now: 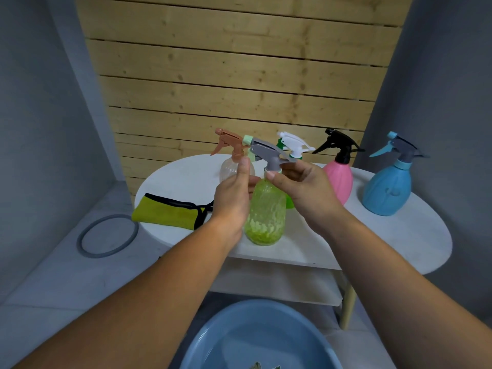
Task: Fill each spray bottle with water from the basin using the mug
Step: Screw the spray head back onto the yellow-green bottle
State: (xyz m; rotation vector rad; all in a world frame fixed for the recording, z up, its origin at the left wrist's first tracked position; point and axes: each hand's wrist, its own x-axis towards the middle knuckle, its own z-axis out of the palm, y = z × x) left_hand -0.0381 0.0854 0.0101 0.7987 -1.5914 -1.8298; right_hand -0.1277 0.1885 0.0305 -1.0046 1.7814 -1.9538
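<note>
From the head cam, the person had the green bottle (265, 213) standing at the front edge of the white counter (394, 243), left hand (234, 198) wrapped around its body and the right hand (300, 187) with fingers (271, 174) pinched on the collar under the grey spray head (269, 153), so it looked like the cap-unscrewing step. The blue basin (229, 339) sat on the floor below with water in it, and no mug was in view. Next move would probably need twisting the head free, then finding that mug.
</note>
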